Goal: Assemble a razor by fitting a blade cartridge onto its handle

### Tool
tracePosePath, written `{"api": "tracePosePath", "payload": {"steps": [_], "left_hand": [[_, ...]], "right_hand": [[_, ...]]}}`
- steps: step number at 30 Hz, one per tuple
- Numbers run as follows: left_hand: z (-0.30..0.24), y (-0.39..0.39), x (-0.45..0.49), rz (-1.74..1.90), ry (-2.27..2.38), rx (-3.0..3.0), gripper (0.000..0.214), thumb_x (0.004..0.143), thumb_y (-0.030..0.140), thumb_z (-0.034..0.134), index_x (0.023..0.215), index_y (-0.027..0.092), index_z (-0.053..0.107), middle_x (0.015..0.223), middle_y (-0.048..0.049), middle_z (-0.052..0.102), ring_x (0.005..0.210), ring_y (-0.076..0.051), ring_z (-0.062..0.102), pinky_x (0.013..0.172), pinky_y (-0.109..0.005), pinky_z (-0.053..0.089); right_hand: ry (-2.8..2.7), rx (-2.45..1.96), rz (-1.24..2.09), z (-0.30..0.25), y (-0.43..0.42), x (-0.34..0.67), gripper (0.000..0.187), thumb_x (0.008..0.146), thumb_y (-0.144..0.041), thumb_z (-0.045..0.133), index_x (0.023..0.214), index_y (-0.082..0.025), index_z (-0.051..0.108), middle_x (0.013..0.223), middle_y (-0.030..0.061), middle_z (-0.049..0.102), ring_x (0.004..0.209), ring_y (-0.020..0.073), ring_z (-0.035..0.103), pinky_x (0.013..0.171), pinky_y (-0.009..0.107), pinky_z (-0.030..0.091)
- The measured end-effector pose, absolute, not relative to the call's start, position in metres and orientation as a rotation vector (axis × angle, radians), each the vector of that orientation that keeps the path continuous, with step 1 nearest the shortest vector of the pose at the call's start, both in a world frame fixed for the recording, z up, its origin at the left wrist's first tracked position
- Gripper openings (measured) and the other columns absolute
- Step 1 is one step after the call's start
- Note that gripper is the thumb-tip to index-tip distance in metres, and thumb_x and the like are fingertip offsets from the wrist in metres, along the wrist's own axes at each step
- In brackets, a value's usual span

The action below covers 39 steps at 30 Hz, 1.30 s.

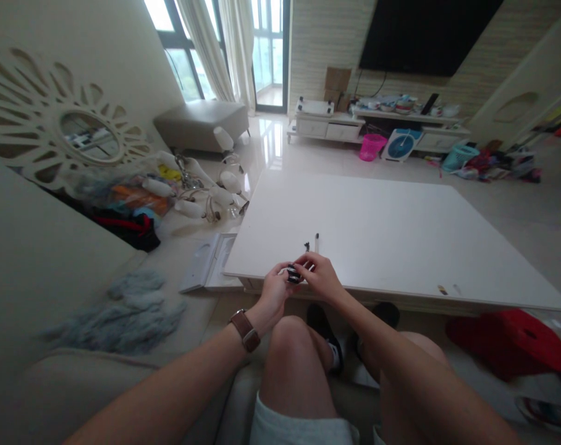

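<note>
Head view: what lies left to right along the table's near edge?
Grey-blue fluffy cloth, wristwatch, left hand, small black object pinched between both hands, right hand, red object on the floor.

Small dark object (293, 274) half behind fingers (311, 264), unidentifiable

A white table (392, 235) carries a black bit (307, 246), a thin stick (316, 241), and two scraps (442, 289) near its front edge.
</note>
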<state>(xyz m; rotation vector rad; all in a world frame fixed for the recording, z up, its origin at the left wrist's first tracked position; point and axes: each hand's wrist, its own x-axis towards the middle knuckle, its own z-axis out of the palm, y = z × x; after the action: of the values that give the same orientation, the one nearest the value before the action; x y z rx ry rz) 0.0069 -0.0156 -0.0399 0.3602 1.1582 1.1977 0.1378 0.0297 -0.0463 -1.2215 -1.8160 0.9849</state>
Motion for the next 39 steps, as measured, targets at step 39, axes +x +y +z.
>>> {"api": "tracePosePath", "payload": {"steps": [39], "left_hand": [[-0.034,-0.0179,0.0083,1.084,1.227,0.29,0.02,0.085,0.006,0.045,0.097,0.015,0.058,0.078,-0.0043,0.064,0.061,-0.012,0.062,0.055,-0.022,0.048]], "right_hand": [[-1.894,-1.273,0.942,-0.0504,0.0286,0.1377,0.01,0.081,-0.02,0.065,0.072,-0.017,0.068,0.067,0.0011,0.065,0.061,0.0133,0.057,0.056,0.024,0.041]]}}
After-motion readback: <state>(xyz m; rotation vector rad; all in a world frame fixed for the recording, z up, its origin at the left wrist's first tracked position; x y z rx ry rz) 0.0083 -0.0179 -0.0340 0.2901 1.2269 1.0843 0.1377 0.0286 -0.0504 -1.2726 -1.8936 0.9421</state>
